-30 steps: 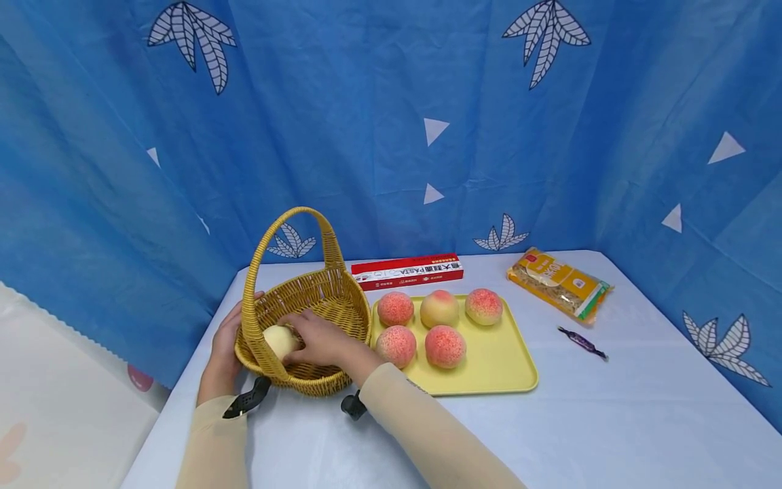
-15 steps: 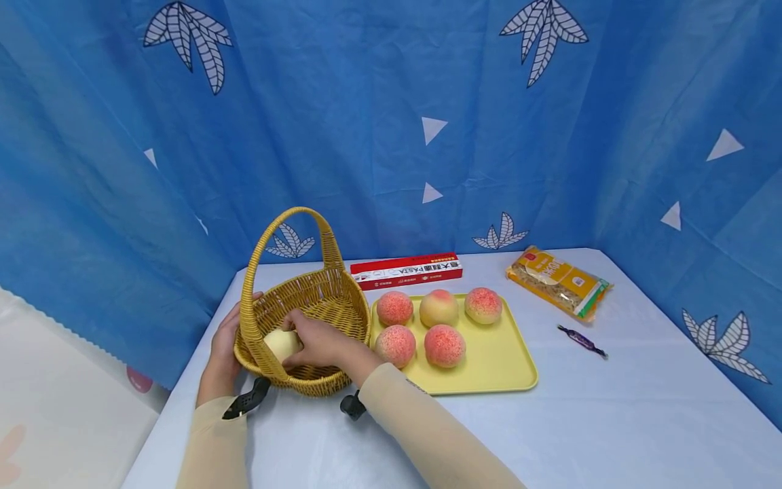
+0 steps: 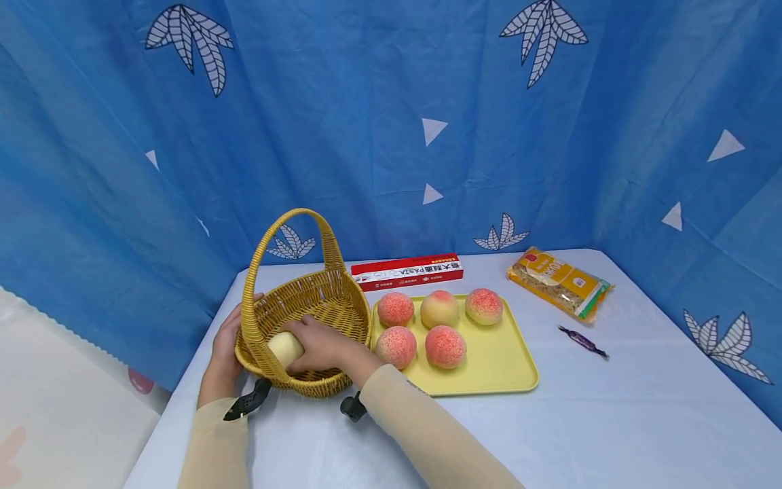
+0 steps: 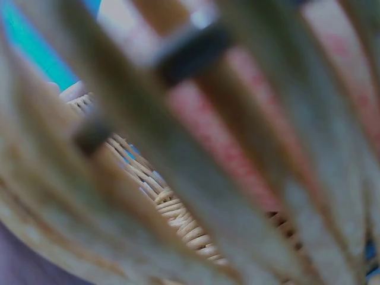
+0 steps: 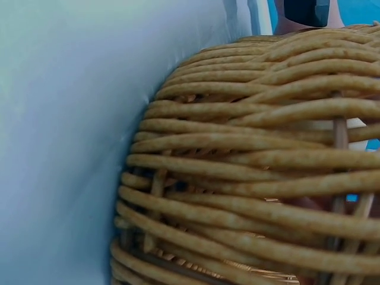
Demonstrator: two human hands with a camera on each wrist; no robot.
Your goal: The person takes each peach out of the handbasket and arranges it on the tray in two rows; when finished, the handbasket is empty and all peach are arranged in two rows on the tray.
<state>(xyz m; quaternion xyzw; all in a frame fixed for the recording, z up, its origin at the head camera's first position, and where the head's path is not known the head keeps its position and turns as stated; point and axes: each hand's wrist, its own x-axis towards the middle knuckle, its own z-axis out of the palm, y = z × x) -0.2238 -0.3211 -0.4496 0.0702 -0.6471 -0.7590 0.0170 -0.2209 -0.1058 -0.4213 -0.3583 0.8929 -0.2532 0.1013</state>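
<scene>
A wicker basket with a tall arched handle stands on the left of the table. Inside it my right hand grips a peach whose pale cream side faces up. My left hand holds the basket's left side, its fingertips showing at the rim; the rest of those fingers is hidden behind the weave. Blurred basket strips fill the left wrist view, with pink speckled skin between them. The right wrist view is mostly woven basket wall, which hides that hand's grip.
To the basket's right lies a yellow tray bearing several pink peaches. Behind the tray is a red pasta box. An orange pasta bag and a purple wrapped candy lie at the right. A blue curtain hangs behind the table.
The peach in the basket has turned and shifted slightly right and toward me, with the right hand's fingers moving around it. The left hand and the basket stay in place.
</scene>
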